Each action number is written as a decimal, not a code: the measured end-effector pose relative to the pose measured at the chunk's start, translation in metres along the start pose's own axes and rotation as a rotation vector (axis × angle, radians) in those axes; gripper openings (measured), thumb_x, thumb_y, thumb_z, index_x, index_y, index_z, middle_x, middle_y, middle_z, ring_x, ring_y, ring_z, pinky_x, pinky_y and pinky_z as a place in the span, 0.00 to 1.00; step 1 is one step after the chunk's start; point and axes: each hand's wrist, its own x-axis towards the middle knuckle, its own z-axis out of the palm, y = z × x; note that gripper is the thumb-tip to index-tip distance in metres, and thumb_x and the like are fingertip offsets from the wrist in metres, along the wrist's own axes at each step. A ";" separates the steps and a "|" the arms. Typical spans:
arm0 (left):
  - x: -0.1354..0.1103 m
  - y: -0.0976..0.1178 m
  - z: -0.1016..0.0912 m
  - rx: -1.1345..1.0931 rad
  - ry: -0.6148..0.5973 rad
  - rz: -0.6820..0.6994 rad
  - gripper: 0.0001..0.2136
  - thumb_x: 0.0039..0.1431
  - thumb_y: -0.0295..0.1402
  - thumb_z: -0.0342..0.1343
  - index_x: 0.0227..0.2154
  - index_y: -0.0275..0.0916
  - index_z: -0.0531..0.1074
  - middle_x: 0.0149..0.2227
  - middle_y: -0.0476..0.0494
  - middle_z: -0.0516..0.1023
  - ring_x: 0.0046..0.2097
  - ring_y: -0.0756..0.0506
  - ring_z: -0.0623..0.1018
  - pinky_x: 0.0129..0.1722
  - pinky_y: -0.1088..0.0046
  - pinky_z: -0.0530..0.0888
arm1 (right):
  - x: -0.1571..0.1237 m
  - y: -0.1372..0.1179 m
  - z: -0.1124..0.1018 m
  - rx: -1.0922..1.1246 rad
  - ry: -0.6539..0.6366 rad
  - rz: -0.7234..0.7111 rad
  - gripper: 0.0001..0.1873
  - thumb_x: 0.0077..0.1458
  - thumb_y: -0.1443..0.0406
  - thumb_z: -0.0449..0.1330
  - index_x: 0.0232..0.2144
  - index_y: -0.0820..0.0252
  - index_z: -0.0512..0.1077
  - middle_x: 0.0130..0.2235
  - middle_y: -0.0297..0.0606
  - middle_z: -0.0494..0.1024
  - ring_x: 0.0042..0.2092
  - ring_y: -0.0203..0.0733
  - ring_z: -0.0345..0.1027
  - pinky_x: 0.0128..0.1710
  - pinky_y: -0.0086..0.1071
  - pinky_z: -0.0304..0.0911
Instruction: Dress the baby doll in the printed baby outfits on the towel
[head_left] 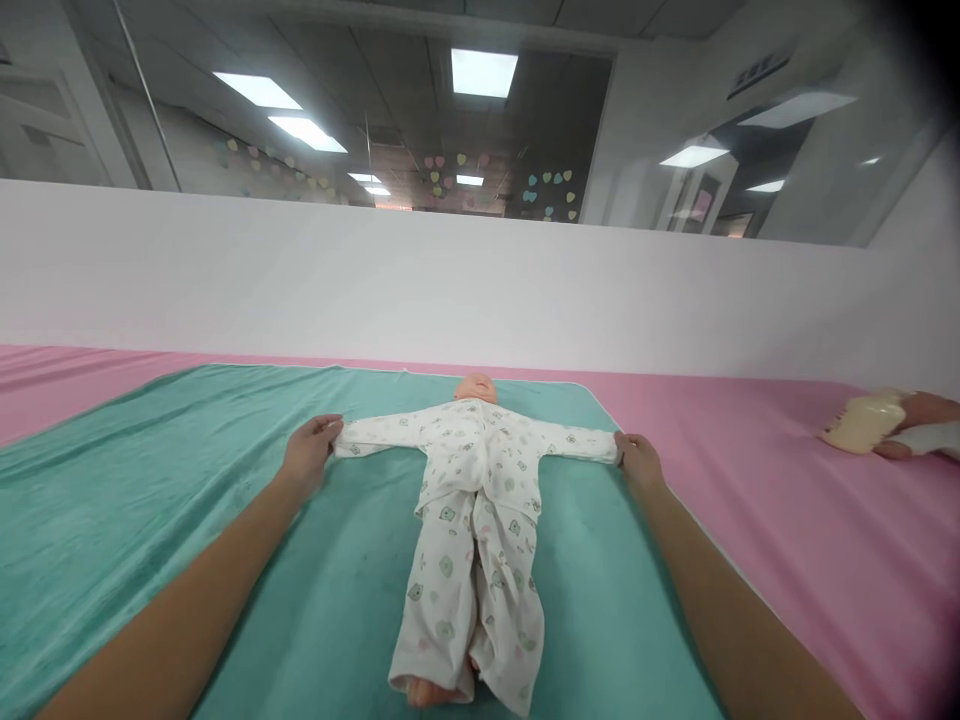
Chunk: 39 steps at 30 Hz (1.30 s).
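A baby doll (477,388) lies on its back on a green blanket (322,560), head away from me. It wears a white printed top (480,450) and matching white trousers (450,580); one foot (429,692) shows below a trouser leg. My left hand (309,450) pinches the cuff of the sleeve on the left side. On the opposite side, my right hand (637,460) pinches the other cuff. Both sleeves are stretched straight out to the sides. The doll's hands are hidden inside the sleeves.
Under the blanket spreads a pink cover (750,480). Part of another doll (926,410), with a cream-coloured piece (862,422) by it, lies at the far right. A white low wall (420,285) topped by windows stands behind.
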 end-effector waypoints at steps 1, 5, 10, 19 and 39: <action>0.002 -0.002 -0.001 0.058 0.009 -0.001 0.18 0.46 0.38 0.54 0.40 0.34 0.69 0.31 0.46 0.72 0.32 0.47 0.73 0.33 0.72 0.71 | 0.001 0.002 0.000 -0.039 0.015 0.004 0.16 0.46 0.52 0.52 0.27 0.59 0.62 0.26 0.37 0.68 0.30 0.41 0.63 0.29 0.34 0.59; -0.004 0.000 0.006 0.257 0.009 0.036 0.09 0.41 0.29 0.57 0.29 0.35 0.72 0.31 0.43 0.71 0.40 0.41 0.72 0.42 0.66 0.69 | -0.007 -0.005 0.006 -0.172 -0.003 -0.029 0.11 0.42 0.58 0.57 0.27 0.59 0.64 0.30 0.40 0.70 0.34 0.45 0.63 0.37 0.38 0.59; -0.075 0.027 0.012 0.640 -0.199 0.364 0.12 0.49 0.31 0.53 0.39 0.39 0.71 0.44 0.40 0.71 0.50 0.38 0.69 0.49 0.63 0.66 | -0.085 -0.060 -0.012 -0.270 -0.123 -0.366 0.16 0.49 0.56 0.55 0.38 0.59 0.65 0.44 0.45 0.68 0.42 0.47 0.65 0.43 0.39 0.61; -0.273 0.018 0.010 0.683 -0.656 0.653 0.22 0.52 0.38 0.59 0.52 0.53 0.65 0.48 0.41 0.69 0.45 0.41 0.73 0.43 0.62 0.73 | -0.308 -0.072 -0.037 -0.361 -0.699 -0.775 0.37 0.43 0.54 0.65 0.55 0.46 0.58 0.55 0.45 0.64 0.48 0.53 0.67 0.41 0.41 0.68; -0.307 0.045 0.007 0.729 -0.265 1.234 0.13 0.57 0.18 0.48 0.42 0.37 0.68 0.33 0.44 0.73 0.35 0.45 0.70 0.39 0.64 0.66 | -0.298 -0.079 -0.090 -0.293 -0.465 -1.160 0.16 0.57 0.76 0.48 0.41 0.56 0.70 0.43 0.37 0.76 0.40 0.39 0.70 0.36 0.31 0.66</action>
